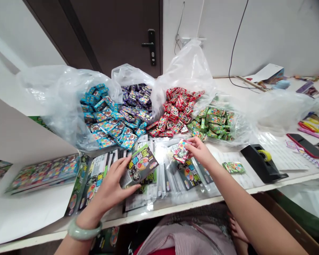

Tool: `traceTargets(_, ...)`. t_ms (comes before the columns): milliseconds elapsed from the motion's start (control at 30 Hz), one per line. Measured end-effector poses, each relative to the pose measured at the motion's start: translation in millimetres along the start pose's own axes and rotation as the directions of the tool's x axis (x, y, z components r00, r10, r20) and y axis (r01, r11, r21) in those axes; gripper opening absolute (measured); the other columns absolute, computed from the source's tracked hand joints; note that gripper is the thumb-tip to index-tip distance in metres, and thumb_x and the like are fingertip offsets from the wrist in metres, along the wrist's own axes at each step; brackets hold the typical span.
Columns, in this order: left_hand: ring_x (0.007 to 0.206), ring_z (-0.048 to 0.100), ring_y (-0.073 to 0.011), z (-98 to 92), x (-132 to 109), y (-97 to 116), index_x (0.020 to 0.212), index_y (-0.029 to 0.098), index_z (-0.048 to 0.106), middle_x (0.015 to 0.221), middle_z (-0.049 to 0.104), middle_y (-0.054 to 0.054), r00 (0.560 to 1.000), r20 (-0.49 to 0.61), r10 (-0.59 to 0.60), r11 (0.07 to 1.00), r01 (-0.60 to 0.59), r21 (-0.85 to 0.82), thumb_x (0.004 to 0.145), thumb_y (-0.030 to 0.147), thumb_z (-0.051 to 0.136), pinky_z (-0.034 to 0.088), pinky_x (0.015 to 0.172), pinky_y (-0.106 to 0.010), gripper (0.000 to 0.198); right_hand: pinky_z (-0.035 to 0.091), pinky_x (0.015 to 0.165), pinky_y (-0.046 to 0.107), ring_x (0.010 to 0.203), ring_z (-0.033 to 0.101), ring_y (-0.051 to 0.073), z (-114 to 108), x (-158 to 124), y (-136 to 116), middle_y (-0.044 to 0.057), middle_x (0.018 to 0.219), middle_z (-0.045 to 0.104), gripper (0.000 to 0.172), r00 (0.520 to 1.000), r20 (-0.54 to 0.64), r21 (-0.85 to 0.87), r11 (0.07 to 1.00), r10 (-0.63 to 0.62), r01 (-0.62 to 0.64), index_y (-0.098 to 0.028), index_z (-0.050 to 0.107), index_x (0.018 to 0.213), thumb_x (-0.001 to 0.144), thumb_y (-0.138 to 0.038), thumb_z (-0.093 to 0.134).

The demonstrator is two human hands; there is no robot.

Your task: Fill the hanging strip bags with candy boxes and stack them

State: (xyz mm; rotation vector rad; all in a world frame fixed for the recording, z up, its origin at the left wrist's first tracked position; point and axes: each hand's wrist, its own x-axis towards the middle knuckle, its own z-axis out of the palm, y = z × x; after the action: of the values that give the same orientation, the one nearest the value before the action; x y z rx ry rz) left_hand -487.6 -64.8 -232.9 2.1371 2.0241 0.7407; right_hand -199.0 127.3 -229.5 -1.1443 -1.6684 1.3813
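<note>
My left hand [114, 184], with a pale green bangle at the wrist, is closed on a dark printed packet [143, 163], tilted above the table. Thumb and fingers sit at its left and lower edges. My right hand [199, 150] pinches a small red printed box [181, 150] by its right side. Under and between the hands lie several dark printed packets in clear plastic sleeves [190, 173], overlapping each other. Just beyond are heaps of small printed boxes: blue boxes [114, 127], purple boxes [136, 101], red boxes [175, 113] and green boxes [215, 122].
Clear plastic bags [187, 67] stand open around the heaps. To the right are a single green box [233, 167], a black tape dispenser [264, 163] and a phone [307, 145]. A white carton [37, 212] holding printed sheets takes up the left. The table's front edge [175, 208] runs before me.
</note>
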Motion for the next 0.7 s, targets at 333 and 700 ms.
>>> traceTargets(333, 0.128, 0.043, -0.0328, 0.5, -4.7, -0.3, 0.150, 0.028, 0.020, 0.138, 0.040, -0.011, 0.999, 0.033, -0.039, 0.999, 0.039, 0.001, 0.081, 0.050, 0.065, 0.038, 0.108, -0.050, 0.086, 0.033, 0.107, 0.051, 0.123, 0.049, 0.032, -12.2, -7.9, 34.1, 0.014, 0.127, 0.059, 0.050, 0.981, 0.016, -0.391, 0.902, -0.195, 0.186, -0.019, 0.060, 0.119, 0.075, -0.041, 0.069)
traceTargets(700, 0.127, 0.044, -0.0312, 6.4, -3.0, -1.6, 0.149, 0.027, 0.021, 0.137, 0.040, -0.011, 0.998, 0.041, -0.043, 0.999, 0.043, -0.007, 0.082, 0.051, 0.065, 0.039, 0.108, -0.049, 0.084, 0.046, 0.087, 0.043, 0.094, 0.061, 0.026, 1.9, 3.3, 40.7, 0.008, 0.102, 0.068, 0.032, 0.982, 0.080, -0.605, 0.775, -0.172, 0.185, -0.021, 0.066, 0.105, 0.081, -0.041, 0.064)
